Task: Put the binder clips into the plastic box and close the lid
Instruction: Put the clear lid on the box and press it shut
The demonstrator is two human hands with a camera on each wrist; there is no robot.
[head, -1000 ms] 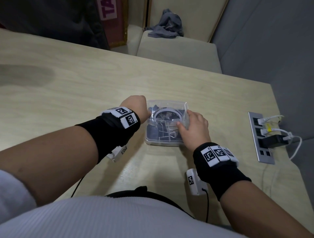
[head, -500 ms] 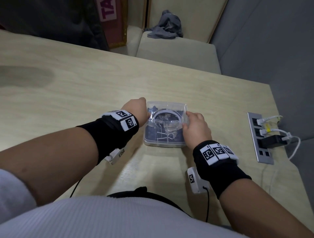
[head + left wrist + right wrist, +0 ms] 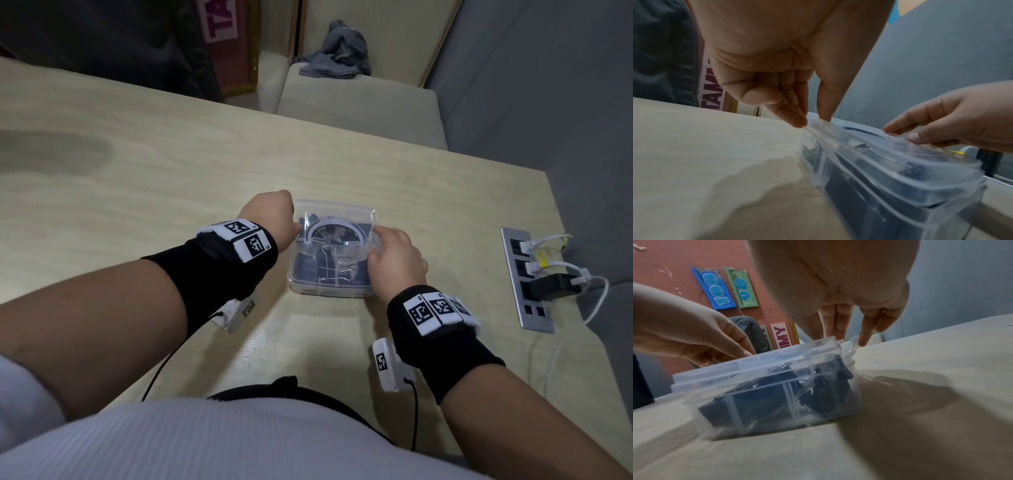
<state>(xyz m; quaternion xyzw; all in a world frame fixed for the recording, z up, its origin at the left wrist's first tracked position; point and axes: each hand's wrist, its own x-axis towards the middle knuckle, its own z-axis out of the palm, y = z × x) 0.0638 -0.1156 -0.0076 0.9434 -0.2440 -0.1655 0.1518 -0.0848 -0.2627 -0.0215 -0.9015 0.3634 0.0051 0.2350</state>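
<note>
**Lid down, but not yet snapped**

Nearest me, my right hand [image 3: 397,260] has its fingers [image 3: 830,324] extended straight down onto the right edge of the lid [image 3: 337,236]; they press, they don't grip. My left hand [image 3: 274,219] is on the opposite edge, where thumb and forefinger pinch the lid's thin lip, the other fingers curled into the palm.

What worries me: the lid looks laid on, not latched. In the right wrist view a small clear tab [image 3: 852,344] at the corner beside my fingertips is sticking up loose. If I push on one side only, I think the far side could pop up, or the light box [image 3: 329,274] could skid on the smooth table [image 3: 171,178]. A clip handle standing tall under the lid could also keep it from seating; whether any does, I can't tell.

The box sits mid-frame in the head view, between my hands. It is clear plastic, with ribs on its walls, and it holds the dark binder clips [image 3: 334,270], silver wire handles showing through. I see no clips lying on the table.

Farther off, at the right of the frame, a power strip [image 3: 527,281] is set into the table with cables plugged in.
</note>
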